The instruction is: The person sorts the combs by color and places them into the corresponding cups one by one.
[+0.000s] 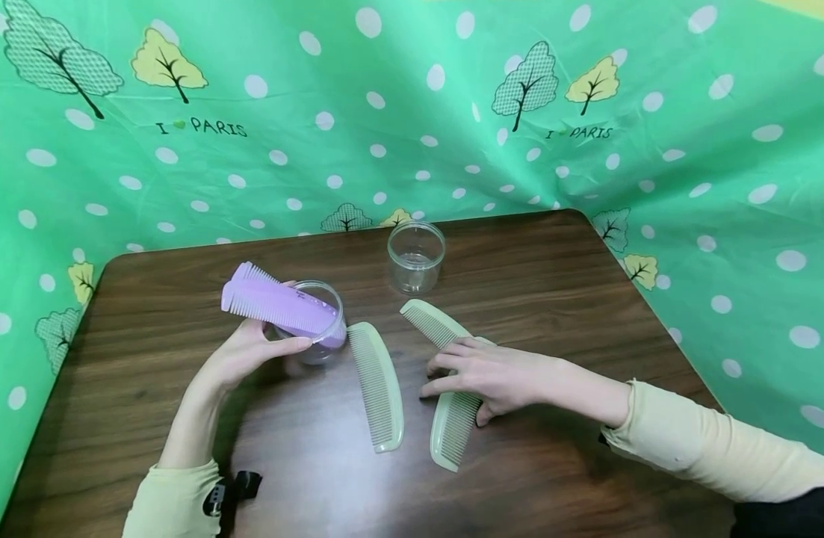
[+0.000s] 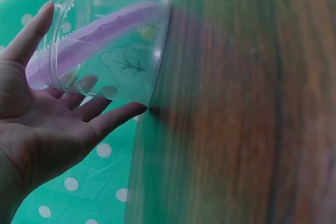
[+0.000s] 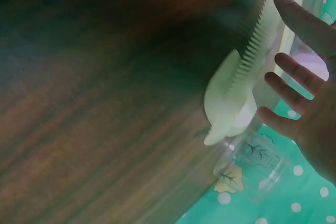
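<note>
My left hand (image 1: 240,357) grips a clear jar (image 1: 315,357), thumb at its rim and fingers along its far side. Purple combs (image 1: 277,302) lean inside the jar, their ends sticking out to the left. Two pale green combs (image 1: 452,433) lie crossed beneath my right hand (image 1: 495,376), which hovers with fingers spread and partly hides them. In the right wrist view the fingers are apart, near the edge of a green comb (image 3: 231,103); contact cannot be told. Between the hands lies another green comb (image 1: 379,388).
A second clear jar (image 1: 416,261) stands upright near the back edge of the brown wooden table (image 1: 519,276). Green dotted cloth (image 1: 385,97) hangs behind and at both sides. A black strap (image 1: 246,484) shows by the left wrist.
</note>
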Demonstrator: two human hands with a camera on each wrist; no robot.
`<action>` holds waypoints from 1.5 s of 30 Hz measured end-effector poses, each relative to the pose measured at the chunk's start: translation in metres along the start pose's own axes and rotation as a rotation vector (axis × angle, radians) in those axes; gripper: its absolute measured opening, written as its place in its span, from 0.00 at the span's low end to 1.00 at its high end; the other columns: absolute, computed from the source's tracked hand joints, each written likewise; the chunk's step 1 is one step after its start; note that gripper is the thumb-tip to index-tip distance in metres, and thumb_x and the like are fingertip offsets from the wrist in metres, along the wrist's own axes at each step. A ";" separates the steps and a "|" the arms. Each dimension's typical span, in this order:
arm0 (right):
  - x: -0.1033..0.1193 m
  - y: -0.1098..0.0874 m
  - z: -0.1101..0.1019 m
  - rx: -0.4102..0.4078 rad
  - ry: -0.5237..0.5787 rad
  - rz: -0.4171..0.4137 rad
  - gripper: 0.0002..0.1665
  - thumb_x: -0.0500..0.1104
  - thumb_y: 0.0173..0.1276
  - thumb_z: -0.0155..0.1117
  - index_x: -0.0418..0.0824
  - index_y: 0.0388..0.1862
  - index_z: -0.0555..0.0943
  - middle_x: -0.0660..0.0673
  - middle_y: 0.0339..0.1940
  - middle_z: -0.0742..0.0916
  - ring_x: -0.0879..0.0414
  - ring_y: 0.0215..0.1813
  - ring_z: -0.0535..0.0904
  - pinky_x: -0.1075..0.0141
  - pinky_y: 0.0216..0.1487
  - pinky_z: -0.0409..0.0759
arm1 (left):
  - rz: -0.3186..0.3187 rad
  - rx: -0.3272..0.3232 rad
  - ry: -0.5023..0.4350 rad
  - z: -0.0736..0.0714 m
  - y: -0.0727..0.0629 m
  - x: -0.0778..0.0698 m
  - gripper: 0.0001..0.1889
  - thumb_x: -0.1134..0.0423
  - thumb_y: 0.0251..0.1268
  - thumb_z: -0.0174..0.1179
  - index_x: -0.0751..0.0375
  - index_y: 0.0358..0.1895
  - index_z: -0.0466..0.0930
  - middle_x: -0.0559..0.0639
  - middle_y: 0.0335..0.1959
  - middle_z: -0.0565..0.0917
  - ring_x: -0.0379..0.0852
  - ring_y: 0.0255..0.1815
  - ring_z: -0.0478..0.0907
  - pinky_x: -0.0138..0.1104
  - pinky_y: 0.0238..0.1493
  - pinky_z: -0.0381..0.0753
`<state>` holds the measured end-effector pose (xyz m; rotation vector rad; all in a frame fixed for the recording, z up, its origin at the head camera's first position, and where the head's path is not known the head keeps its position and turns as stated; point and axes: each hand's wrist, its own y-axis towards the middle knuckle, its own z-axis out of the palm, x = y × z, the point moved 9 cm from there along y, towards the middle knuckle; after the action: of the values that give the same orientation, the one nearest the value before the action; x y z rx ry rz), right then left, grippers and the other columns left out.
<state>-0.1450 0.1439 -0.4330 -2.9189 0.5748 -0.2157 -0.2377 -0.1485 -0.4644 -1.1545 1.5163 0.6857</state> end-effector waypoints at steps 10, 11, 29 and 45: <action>0.004 0.001 0.010 0.010 -0.052 -0.039 0.51 0.54 0.43 0.87 0.62 0.69 0.75 0.52 0.63 0.78 0.54 0.66 0.73 0.56 0.68 0.73 | -0.008 -0.055 0.094 -0.001 -0.003 0.000 0.48 0.51 0.66 0.70 0.49 0.83 0.50 0.45 0.83 0.58 0.47 0.82 0.53 0.52 0.80 0.56; 0.003 0.000 0.011 0.012 -0.051 -0.036 0.51 0.54 0.43 0.87 0.63 0.69 0.75 0.52 0.63 0.78 0.54 0.66 0.73 0.56 0.68 0.73 | -0.004 -0.066 0.110 -0.001 -0.004 0.000 0.45 0.50 0.66 0.70 0.49 0.82 0.54 0.46 0.81 0.62 0.46 0.80 0.57 0.49 0.78 0.60; -0.001 -0.004 0.012 0.034 -0.029 -0.041 0.45 0.51 0.46 0.85 0.65 0.66 0.78 0.55 0.59 0.78 0.56 0.63 0.72 0.58 0.63 0.73 | 0.079 -0.247 0.040 -0.018 -0.050 -0.020 0.50 0.62 0.71 0.66 0.29 0.82 0.40 0.48 0.83 0.57 0.54 0.83 0.56 0.27 0.76 0.65; -0.001 -0.003 0.016 0.046 -0.027 -0.048 0.41 0.48 0.46 0.84 0.65 0.61 0.80 0.56 0.55 0.79 0.57 0.60 0.73 0.58 0.62 0.74 | 0.216 -0.433 -0.130 -0.043 -0.086 -0.059 0.50 0.74 0.70 0.61 0.38 0.84 0.39 0.45 0.86 0.49 0.43 0.87 0.46 0.16 0.71 0.63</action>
<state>-0.1424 0.1494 -0.4479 -2.8884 0.4897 -0.1927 -0.1777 -0.1995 -0.3843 -1.2421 1.4318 1.2580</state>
